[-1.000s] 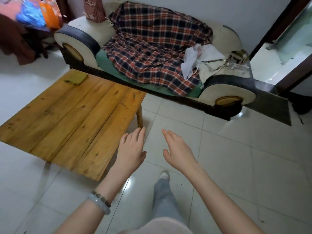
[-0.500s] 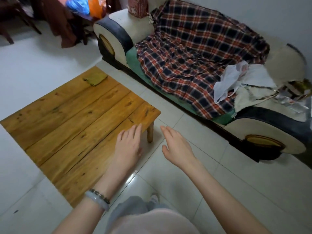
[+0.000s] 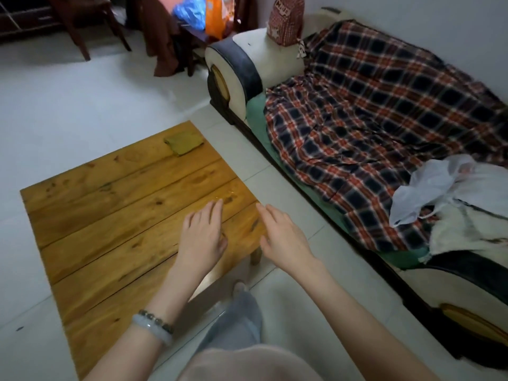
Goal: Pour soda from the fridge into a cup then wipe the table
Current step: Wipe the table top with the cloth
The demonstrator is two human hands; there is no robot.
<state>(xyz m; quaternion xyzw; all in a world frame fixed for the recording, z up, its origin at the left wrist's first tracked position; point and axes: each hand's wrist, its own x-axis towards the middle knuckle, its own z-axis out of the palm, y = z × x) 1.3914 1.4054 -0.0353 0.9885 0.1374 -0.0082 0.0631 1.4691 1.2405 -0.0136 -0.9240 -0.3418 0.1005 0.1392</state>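
Head view, read left to right.

- A dark wooden chair (image 3: 78,28) is seen at the far upper left, on the pale tiled floor (image 3: 68,105).
- A low table of yellow-brown wooden planks (image 3: 110,215) is seen in the left half of the view, on that floor.
- A folded olive-yellow cloth (image 3: 183,141) is laid flat on the table's far right corner, well apart from both hands.
- A faint wet shine (image 3: 229,193) is noted on a plank just beyond the left fingertips; what it is cannot be told.
- The left hand (image 3: 202,237) is held palm down over the table's near right part. Its fingers are straight and together, and nothing is grasped. Contact with the wood cannot be told.
- A pale bangle and a dark bead bracelet (image 3: 154,324) are worn on the left wrist.
- The right hand (image 3: 283,237) is held just beside the left, over the table's right edge. Its fingers are relaxed and slightly spread, and nothing is grasped.
- A grey trouser leg (image 3: 236,320) is seen below, between the two forearms.
- A cream sofa with dark-trimmed rolled arms (image 3: 242,64) is placed to the right of the table.
- The sofa seat is covered by a red, navy and white plaid blanket (image 3: 371,119).
- A crumpled white plastic bag (image 3: 428,188) is laid on the blanket's right end.
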